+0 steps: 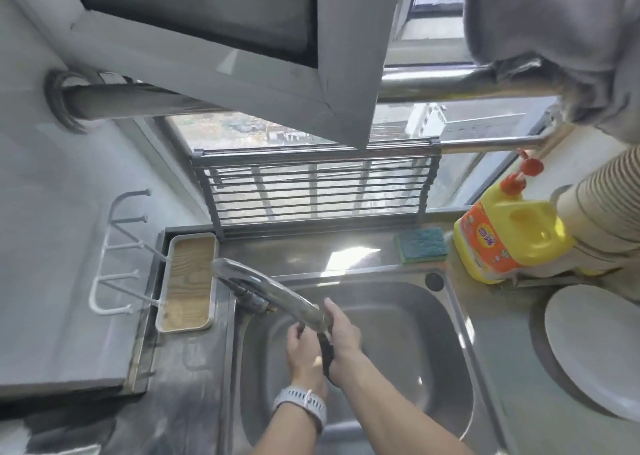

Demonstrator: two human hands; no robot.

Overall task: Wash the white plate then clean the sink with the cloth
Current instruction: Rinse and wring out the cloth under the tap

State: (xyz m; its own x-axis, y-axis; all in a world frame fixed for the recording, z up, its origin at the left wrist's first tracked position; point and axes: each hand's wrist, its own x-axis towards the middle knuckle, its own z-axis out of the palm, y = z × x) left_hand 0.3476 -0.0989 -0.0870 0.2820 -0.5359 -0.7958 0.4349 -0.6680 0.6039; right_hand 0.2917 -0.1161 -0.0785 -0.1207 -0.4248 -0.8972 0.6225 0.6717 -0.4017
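Observation:
Both my hands are together over the steel sink (pixel 450 333), just under the faucet spout (pixel 277 295). A dark cloth (pixel 327 354) is squeezed between them: my left hand (pixel 303 350) and my right hand (pixel 343 333) both grip it, and most of it is hidden by the fingers. My left wrist wears a white watch. The white plate (pixel 588 357) lies on the steel counter to the right of the sink, partly cut off by the frame edge. I cannot tell whether water runs from the spout.
A blue-green sponge (pixel 420 245) lies on the ledge behind the sink, with a yellow detergent bottle (pixel 509 236) to its right. A wooden-bottomed tray (pixel 188 283) sits at the left, beside a white wall rack (pixel 117 257). A folded wire rack (pixel 311 191) leans against the window.

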